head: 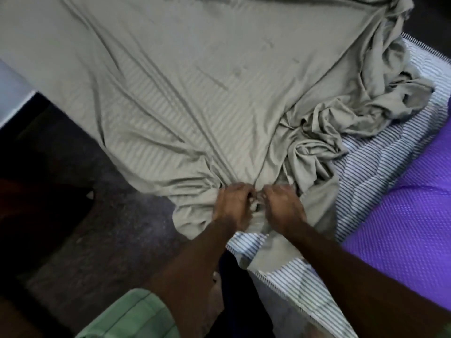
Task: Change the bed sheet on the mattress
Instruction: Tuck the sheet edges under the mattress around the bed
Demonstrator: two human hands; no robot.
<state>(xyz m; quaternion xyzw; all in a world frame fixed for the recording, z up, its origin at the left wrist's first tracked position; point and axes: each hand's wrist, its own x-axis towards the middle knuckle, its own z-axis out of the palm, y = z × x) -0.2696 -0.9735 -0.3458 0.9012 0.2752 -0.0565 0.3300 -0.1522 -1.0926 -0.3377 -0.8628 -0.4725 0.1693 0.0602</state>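
A grey-green bed sheet lies spread over most of the mattress, bunched in a crumpled heap at the right. Under it shows the mattress's blue-and-white striped cover. My left hand and my right hand sit side by side at the mattress's near corner, each gripping a gathered fold of the sheet's edge with curled fingers. Creases in the sheet fan out from the spot between my hands.
A purple textured cloth lies on the mattress at the right. Dark floor runs along the bed's left side. A pale object stands at the far left. A green garment shows at the bottom.
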